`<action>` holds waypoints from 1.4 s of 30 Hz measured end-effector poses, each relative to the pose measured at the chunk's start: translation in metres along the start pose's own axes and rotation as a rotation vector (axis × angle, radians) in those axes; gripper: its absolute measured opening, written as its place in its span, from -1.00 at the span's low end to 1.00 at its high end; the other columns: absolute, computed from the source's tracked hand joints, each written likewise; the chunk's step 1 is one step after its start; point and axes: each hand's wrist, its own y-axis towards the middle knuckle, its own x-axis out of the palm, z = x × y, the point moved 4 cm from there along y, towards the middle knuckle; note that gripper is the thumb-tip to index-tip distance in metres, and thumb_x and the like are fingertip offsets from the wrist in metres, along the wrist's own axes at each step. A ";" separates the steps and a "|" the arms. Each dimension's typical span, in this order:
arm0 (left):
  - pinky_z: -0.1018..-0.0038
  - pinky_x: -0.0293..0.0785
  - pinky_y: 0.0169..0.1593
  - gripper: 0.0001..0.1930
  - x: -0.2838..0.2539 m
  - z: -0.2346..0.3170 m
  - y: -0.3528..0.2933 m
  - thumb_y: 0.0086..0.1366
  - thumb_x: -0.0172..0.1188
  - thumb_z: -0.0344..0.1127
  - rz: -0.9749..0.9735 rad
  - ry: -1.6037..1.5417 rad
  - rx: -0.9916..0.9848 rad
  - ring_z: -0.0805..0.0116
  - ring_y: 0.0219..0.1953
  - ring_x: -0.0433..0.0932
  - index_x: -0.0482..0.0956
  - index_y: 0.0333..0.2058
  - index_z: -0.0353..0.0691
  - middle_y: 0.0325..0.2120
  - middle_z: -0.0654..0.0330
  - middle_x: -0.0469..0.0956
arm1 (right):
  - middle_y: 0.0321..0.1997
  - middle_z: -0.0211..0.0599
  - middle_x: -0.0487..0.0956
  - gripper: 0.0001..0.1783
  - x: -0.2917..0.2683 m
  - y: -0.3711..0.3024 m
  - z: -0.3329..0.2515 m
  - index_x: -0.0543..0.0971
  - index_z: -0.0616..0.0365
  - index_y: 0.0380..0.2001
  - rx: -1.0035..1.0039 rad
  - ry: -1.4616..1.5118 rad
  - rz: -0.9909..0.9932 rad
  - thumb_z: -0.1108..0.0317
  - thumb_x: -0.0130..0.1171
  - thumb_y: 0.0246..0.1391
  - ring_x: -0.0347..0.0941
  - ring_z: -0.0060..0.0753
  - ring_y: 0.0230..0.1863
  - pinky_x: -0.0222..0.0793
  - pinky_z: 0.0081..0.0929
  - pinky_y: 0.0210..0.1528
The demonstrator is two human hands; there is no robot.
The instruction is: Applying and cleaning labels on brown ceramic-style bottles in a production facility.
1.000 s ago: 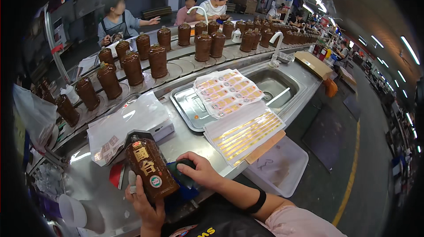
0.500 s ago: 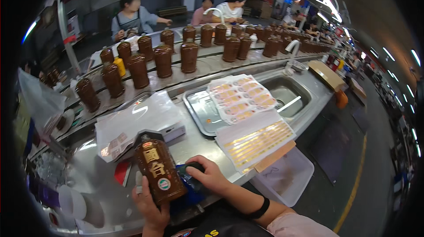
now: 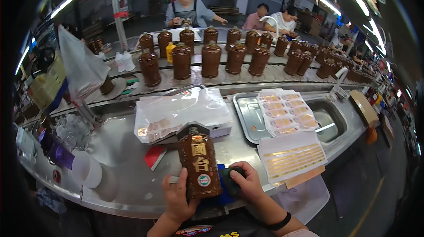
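A brown bottle (image 3: pixel 199 162) with gold characters and a small round label leans at the front of the steel counter, its neck by a dark angular holder (image 3: pixel 179 134). My left hand (image 3: pixel 178 198) grips its lower left side, fingers wrapped along the edge, with a pale band (image 3: pixel 174 179) on one finger. Against the bottle's right side, my right hand (image 3: pixel 251 182) is closed around a dark, rounded thing (image 3: pixel 232 180), whose kind I cannot make out. Something blue (image 3: pixel 224 193) shows between that hand and the bottle; most of it is hidden.
Gold-striped sticker sheets (image 3: pixel 291 155) and oval-label sheets (image 3: pixel 287 113) lie right, partly over a metal tray (image 3: pixel 247 124) and sink (image 3: pixel 329 115). A plastic-covered box (image 3: pixel 183 111), red-and-white scraper-like piece (image 3: pixel 154 156) and white tub (image 3: pixel 86 169) stand left. Brown bottles (image 3: pixel 211 60) line the conveyor; co-workers (image 3: pixel 187 9) are behind.
My view has turned left and levelled, so the counter and bottles appear farther right. Both hands keep nearly the same hold at the brown bottle.
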 end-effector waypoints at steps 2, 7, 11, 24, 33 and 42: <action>-0.01 0.00 0.24 -0.19 -0.003 0.002 0.003 0.09 0.27 -0.12 0.014 0.022 -0.012 -0.16 0.01 0.33 0.19 0.26 -0.38 -0.05 -0.11 0.48 | -0.27 -0.45 0.53 -0.75 -0.001 -0.001 0.003 0.51 0.23 -0.14 -0.041 -0.034 0.023 0.35 0.19 0.14 0.40 -0.69 -0.26 0.36 -0.65 -0.17; -0.05 0.03 0.20 -0.19 -0.003 0.001 0.001 0.06 0.29 -0.12 0.039 -0.021 0.026 -0.17 -0.02 0.32 0.21 0.24 -0.37 -0.11 -0.11 0.48 | -0.27 -0.41 0.53 -0.76 0.001 -0.005 0.012 0.49 0.22 -0.14 0.017 0.109 0.023 0.39 0.18 0.13 0.41 -0.66 -0.26 0.39 -0.63 -0.17; -0.04 0.06 0.18 -0.17 -0.006 0.007 0.000 0.05 0.32 -0.11 0.046 -0.009 0.020 -0.15 -0.05 0.33 0.22 0.24 -0.37 -0.15 -0.08 0.51 | -0.28 -0.42 0.53 -0.76 0.000 -0.007 0.013 0.48 0.22 -0.15 0.016 0.133 0.024 0.39 0.18 0.12 0.41 -0.66 -0.27 0.39 -0.62 -0.19; 0.06 0.10 0.17 -0.17 -0.008 -0.001 0.010 0.04 0.32 -0.15 0.078 -0.076 0.023 -0.12 -0.03 0.32 0.21 0.26 -0.36 -0.15 -0.10 0.49 | -0.39 -0.40 0.48 -0.81 0.032 0.034 -0.093 0.52 0.19 -0.26 -0.644 -0.445 -0.063 0.53 0.27 0.03 0.40 -0.62 -0.43 0.30 -0.66 -0.38; 0.07 -0.04 0.27 -0.05 -0.028 -0.008 0.009 0.15 0.21 0.21 -0.007 -0.181 0.039 -0.08 0.13 0.24 0.08 0.26 -0.40 0.13 -0.11 0.32 | -0.41 -0.32 0.43 -0.68 0.064 0.007 -0.113 0.61 0.09 -0.32 -0.849 -0.668 -0.528 0.53 0.35 -0.27 0.36 -0.25 -0.40 0.24 -0.36 -0.33; 0.09 -0.14 0.27 -0.26 -0.038 0.004 0.089 0.18 -0.01 0.38 -0.241 0.037 0.421 0.16 0.13 0.22 0.37 0.15 -0.05 -0.24 0.25 0.58 | -0.37 -0.42 0.48 -0.81 0.023 0.025 -0.070 0.51 0.27 -0.25 -0.408 -0.152 0.055 0.45 0.25 0.10 0.36 -0.65 -0.34 0.29 -0.67 -0.25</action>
